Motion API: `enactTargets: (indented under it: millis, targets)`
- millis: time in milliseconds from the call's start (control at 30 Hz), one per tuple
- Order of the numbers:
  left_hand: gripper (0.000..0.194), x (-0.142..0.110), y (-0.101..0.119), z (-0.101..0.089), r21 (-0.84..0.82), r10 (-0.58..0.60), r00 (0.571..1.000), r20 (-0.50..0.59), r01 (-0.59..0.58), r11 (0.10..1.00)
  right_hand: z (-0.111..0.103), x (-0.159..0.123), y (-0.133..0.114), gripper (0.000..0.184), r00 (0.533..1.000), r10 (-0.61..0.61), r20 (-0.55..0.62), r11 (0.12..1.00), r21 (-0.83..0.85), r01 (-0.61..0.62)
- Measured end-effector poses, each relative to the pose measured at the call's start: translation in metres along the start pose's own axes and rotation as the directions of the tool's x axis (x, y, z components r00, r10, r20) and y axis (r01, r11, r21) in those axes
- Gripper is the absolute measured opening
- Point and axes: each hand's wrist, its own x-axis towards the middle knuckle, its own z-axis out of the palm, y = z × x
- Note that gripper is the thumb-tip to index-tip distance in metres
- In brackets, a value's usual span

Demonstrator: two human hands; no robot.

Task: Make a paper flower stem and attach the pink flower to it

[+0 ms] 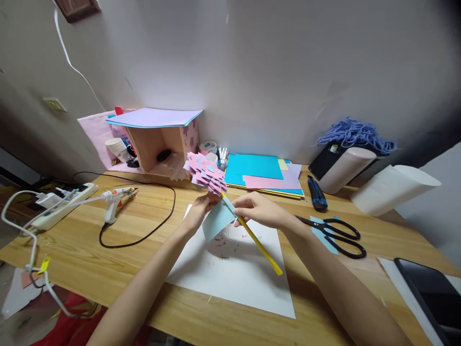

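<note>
Your right fingers point(247, 202) pinch light-blue paper point(218, 221) against the yellow stem point(261, 246). Your left fingers point(209, 200) sit below the pink-purple flower point(207, 174), partly hidden; cannot tell their grip.

I have the flower point(207, 174) between my left hand point(200, 210) and right hand point(257, 209), over a sheet of paper point(245, 286) on the worktop point(72, 254). Reckoned from that sheet, the glue gun point(114, 204) lies towards ten o'clock, the power strip point(54, 216) left beyond it. The box point(190, 137) stands at eleven, the paper stack point(254, 166) just past twelve. The cutter point(317, 193) is at half past one, the roll point(396, 190) farther off at two, the scissors point(321, 225) nearer at half past two, the phone point(428, 293) just past three.
</note>
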Motion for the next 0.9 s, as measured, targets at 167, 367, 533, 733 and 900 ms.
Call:
enactTargets:
  millis: [167, 367, 533, 733, 900]
  targets:
    - [0.029, -0.008, -0.014, -0.009, 0.002, -0.038, 0.999, 0.006, 0.038, 0.999, 0.001, 0.002, 0.006, 0.023, 0.999, 0.015, 0.051, 0.998, -0.066, -0.011]
    - [0.025, -0.011, -0.013, -0.014, 0.018, -0.02, 0.999, 0.047, 0.019, 1.0, 0.003, 0.007, 0.015, 0.025, 0.996, 0.012, 0.091, 0.997, -0.072, -0.006]
    - [0.025, -0.01, -0.009, -0.019, 0.04, -0.013, 0.988, 0.152, 0.007, 0.999, 0.004, 0.01, 0.02, 0.029, 0.989, 0.052, 0.141, 0.999, 0.009, -0.054]
    - [0.022, -0.011, -0.011, -0.014, -0.005, 0.016, 0.996, 0.093, -0.016, 1.0, 0.007, 0.008, 0.018, 0.027, 0.991, 0.064, 0.119, 0.997, -0.06, -0.058]
    - [0.03, -0.01, -0.018, -0.012, 0.067, -0.037, 0.999, -0.023, 0.038, 0.997, 0.01, 0.005, 0.016, 0.025, 0.992, 0.059, 0.108, 0.989, -0.143, -0.043]
